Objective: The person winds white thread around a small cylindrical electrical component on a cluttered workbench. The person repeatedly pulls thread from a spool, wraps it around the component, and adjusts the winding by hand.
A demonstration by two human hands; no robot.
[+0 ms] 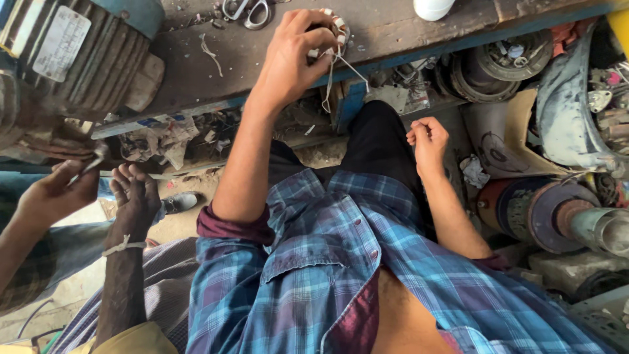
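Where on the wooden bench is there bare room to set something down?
The wooden bench is bare between the left hand with its taped coil and the white container. A second patch lies between the motor and the hand. The shelf below is crowded with parts.

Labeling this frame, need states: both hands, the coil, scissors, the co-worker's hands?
left hand: raised to the bench, fingers closed on the coil
coil: held at the bench edge, white ties hanging loose
right hand: loosely curled over the lap, holding nothing visible
scissors: lying on the bench, untouched
co-worker's hands: beside the motor, one pinching a thin tool
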